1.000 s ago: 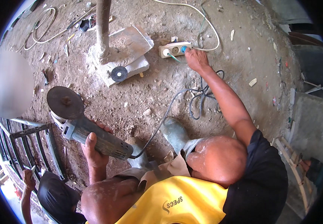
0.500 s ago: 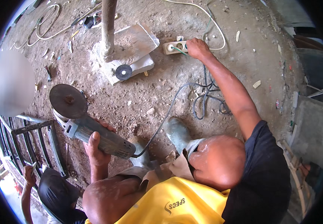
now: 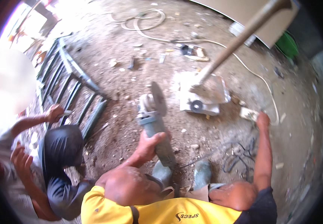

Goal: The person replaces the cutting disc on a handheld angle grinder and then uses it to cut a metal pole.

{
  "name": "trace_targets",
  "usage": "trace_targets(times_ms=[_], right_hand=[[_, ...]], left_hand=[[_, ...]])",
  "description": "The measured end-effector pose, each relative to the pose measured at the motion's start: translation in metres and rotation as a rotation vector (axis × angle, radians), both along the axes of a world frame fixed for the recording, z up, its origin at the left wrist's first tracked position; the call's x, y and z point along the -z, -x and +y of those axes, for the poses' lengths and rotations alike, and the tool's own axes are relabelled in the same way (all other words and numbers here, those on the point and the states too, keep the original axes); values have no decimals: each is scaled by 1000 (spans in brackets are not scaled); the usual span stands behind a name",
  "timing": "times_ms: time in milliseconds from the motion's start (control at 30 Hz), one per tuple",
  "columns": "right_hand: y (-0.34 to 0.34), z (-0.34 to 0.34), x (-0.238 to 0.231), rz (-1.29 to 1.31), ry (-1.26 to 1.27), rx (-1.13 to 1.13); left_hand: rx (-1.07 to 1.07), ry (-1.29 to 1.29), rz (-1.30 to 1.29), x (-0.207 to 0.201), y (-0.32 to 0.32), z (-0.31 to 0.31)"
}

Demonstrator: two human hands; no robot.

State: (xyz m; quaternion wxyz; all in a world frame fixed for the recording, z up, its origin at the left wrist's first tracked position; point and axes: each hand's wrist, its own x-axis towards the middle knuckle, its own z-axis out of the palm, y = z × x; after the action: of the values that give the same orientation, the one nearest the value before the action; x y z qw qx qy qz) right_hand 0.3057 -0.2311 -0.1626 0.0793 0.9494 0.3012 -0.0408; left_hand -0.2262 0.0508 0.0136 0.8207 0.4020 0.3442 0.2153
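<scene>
Within the left hand (image 3: 147, 145), curled firmly around it, is a grinder (image 3: 153, 125); beside the right hand (image 3: 263, 120), finger closure indeterminable, is a power strip (image 3: 247, 113).

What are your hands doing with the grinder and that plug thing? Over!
Left hand gripping angle grinder. Right hand at power strip, grip too blurred to tell. Dark cord looped on ground by right forearm.
</scene>
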Motion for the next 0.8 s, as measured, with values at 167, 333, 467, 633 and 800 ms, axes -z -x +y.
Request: trace_targets(times_ms=[167,333,467,633,800], right_hand=[[-28,-66,-5,-51,89,173],[-48,-105,-20,-110,64,519],[19,-21,-84,-273,-325,352],[237,92,-209,1751,-922,-276],[295,113,-195,1511,-967,-489]], left_hand=[[-20,79,-24,-8,-5,-1],[29,23,7,-10,-12,-9],[30,-47,44,-16,-12,-15],[205,-179,-25,-30,-62,-12],[402,-265,-120,-64,-110,-35]])
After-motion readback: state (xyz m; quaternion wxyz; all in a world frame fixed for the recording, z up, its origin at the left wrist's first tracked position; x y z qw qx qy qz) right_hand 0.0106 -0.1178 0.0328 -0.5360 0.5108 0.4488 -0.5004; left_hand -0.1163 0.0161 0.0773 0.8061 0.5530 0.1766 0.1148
